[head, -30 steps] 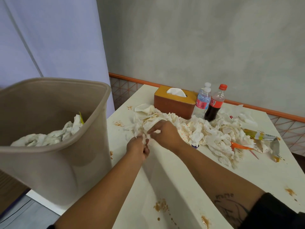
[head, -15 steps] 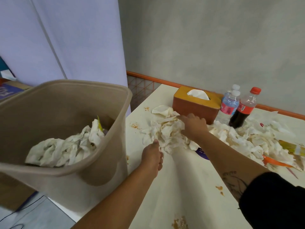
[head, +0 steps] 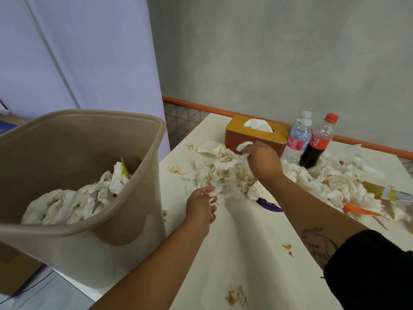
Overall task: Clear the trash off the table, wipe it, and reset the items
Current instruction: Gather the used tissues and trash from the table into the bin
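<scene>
A heap of crumpled, stained white tissues [head: 223,175] lies on the cream table [head: 250,253], in front of an orange tissue box [head: 252,139]. My right hand [head: 261,159] grips the far side of the heap, fingers curled round tissue beside the box. My left hand [head: 201,206] pinches the heap's near edge. More used tissues [head: 330,184] spread to the right, with a yellow wrapper [head: 384,193] and an orange wrapper [head: 357,210] among them. A tan bin [head: 73,198] at the table's left edge holds discarded tissues.
Two water bottles [head: 297,139] and a cola bottle [head: 317,142] stand behind the trash, right of the tissue box. A purple round item [head: 268,203] peeks from under the heap. Brown sauce stains [head: 237,296] dot the table. A grey wall backs the table.
My right hand reached farther back over the heap to the tissue box. My left hand stayed at the near edge, fingers now in the tissue. The view shifted left toward the bin.
</scene>
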